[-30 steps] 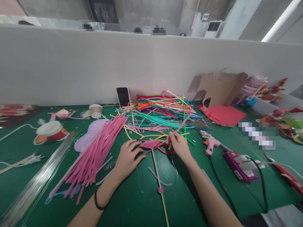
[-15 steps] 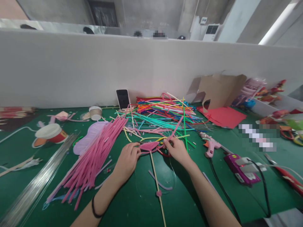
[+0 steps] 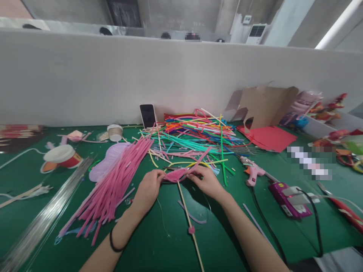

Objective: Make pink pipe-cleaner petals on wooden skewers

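Note:
My left hand (image 3: 149, 187) pinches the left end of a pink pipe-cleaner shape (image 3: 176, 175) mounted on a thin wooden stick (image 3: 189, 223). At the shape's right end, my right hand (image 3: 206, 181) grips it together with a pink pipe cleaner (image 3: 202, 156) that slants up to the right. The stick runs toward me and carries a small pink bead (image 3: 192, 229). Both hands rest low over the green table (image 3: 159, 245).
A bundle of pink pipe cleaners (image 3: 113, 185) lies left of my hands, a multicoloured heap (image 3: 195, 136) behind them. A glue gun (image 3: 253, 172), a purple device (image 3: 289, 198) with a black cable, a phone (image 3: 148, 115), paper cups (image 3: 61, 156), clear rods (image 3: 42, 223), red paper (image 3: 266, 138) and cardboard (image 3: 263, 105) surround.
My left hand went from lying open on the table to pinching the pink shape. My right hand slid down and left along the pipe cleaner to the shape's right end.

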The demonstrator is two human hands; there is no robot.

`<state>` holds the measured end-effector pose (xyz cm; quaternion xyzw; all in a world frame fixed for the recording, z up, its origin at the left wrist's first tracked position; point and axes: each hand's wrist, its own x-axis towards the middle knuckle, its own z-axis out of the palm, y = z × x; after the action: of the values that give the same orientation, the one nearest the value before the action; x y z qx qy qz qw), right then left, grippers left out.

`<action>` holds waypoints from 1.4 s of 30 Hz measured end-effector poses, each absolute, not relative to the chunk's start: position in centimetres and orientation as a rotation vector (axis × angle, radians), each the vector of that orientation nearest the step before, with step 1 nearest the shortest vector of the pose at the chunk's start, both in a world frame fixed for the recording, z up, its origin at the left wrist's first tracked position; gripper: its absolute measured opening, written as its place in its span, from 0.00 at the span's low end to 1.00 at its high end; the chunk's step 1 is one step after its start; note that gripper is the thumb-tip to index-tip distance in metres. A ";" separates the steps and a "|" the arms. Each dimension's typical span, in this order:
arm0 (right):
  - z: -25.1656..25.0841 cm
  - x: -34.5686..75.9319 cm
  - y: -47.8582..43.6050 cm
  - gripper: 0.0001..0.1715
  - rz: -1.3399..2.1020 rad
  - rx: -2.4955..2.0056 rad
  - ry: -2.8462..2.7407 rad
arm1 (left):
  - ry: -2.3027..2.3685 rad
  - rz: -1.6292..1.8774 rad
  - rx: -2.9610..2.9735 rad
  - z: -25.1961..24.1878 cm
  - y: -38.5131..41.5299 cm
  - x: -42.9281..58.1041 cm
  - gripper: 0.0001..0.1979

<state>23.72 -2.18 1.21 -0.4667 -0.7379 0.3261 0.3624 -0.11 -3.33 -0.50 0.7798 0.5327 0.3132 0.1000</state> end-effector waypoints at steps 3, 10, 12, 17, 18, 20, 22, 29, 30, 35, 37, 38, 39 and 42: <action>1.5 23.2 -2.4 0.08 0.785 -1.108 -1.925 | 1.546 0.949 2.352 -0.2 -3.4 0.0 0.14; 0.5 22.4 -2.9 0.11 0.930 -1.131 -1.978 | 1.624 1.051 2.103 0.3 -3.2 -0.5 0.13; 0.0 22.1 -2.9 0.11 0.990 -1.125 -1.948 | 1.572 1.072 1.937 0.4 -3.1 -0.6 0.12; -0.7 21.4 -2.9 0.13 0.984 -1.130 -1.942 | 1.512 1.076 1.859 0.6 -2.9 -0.5 0.11; -0.6 21.4 -2.9 0.13 0.958 -1.134 -1.961 | 1.506 1.069 1.864 0.7 -2.9 -0.5 0.12; -0.5 21.4 -2.9 0.14 0.909 -1.136 -1.997 | 1.472 1.050 1.875 0.7 -2.8 -0.5 0.11; -0.4 21.5 -2.9 0.13 0.888 -1.139 -1.998 | 1.395 1.027 1.861 0.6 -2.7 -0.6 0.11; -1.3 21.7 -2.7 0.14 0.917 -1.195 -1.870 | 1.256 1.067 1.619 -0.2 -2.3 -0.8 0.17; -1.4 21.7 -2.7 0.15 0.930 -1.197 -1.848 | 1.257 1.092 1.589 -0.2 -2.3 -0.8 0.18; -1.3 21.5 -2.7 0.15 1.014 -1.205 -1.738 | 1.303 1.072 1.624 0.2 -2.4 -0.6 0.13; -1.1 21.3 -2.8 0.15 1.092 -1.202 -1.651 | 1.323 1.083 1.627 0.3 -2.3 -0.7 0.13; -1.0 21.3 -2.8 0.14 1.140 -1.197 -1.598 | 1.324 1.100 1.620 0.3 -2.3 -0.7 0.13; -0.9 21.2 -2.8 0.14 1.183 -1.189 -1.548 | 1.321 1.116 1.617 0.3 -2.3 -0.8 0.13; -0.9 21.1 -2.8 0.13 1.244 -1.158 -1.488 | 1.300 1.106 1.653 0.3 -2.2 -0.9 0.13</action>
<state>21.05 -2.81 -0.86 -0.4637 -0.5956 0.4978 0.4272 -0.86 -2.22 0.29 0.6453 0.5075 0.4318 0.3736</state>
